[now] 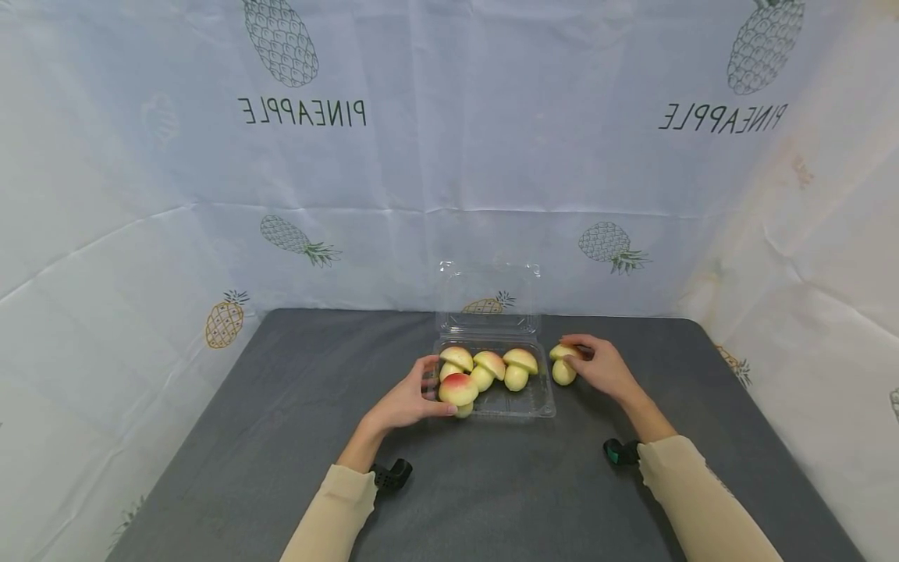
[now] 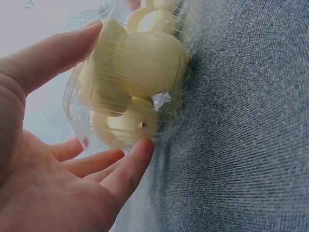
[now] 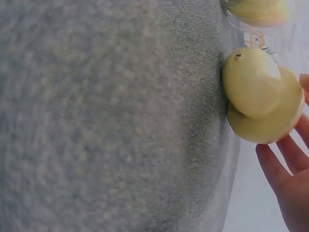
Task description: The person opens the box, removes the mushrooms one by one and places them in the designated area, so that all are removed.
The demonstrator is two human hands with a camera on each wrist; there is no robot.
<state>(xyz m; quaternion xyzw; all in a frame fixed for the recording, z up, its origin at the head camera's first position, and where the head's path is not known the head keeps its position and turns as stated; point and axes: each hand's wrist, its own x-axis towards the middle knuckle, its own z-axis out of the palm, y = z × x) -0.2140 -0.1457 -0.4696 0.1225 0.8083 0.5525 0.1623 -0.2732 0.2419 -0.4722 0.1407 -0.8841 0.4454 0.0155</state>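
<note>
- Nearest: wrist cams (image 1: 395, 474) on both wrists, over the grey table (image 1: 492, 484).
- L hand (image 1: 410, 396) at the box's 8 o'clock corner: fingers spread, thumb & fingertips up against it. How hard it's squeezing, can't tell.
- Clear box (image 1: 520, 407), w/ four mushrooms (image 1: 520, 365) inside at approx 8, 10, 12 & 2. Thin plastic, prob. flexy & easily cracked; best held low by a corner.
- R hand (image 1: 599, 367) out at 3: pinching the loose mushroom (image 1: 564, 371) by its cap, stem towards 6, just beside box, seemingly touching table.
- Handling: looks light, stiff, smooth, maybe slippery; cap edge could chip. Good hold: across cap, or under its rim by the stem.
- Lid (image 1: 488, 293) up at 12, no label readable.
- Back cloth (image 1: 449, 156): "PINEAPPLE" twice, at 11 & 1, mirror-written. No brand I can read.
</note>
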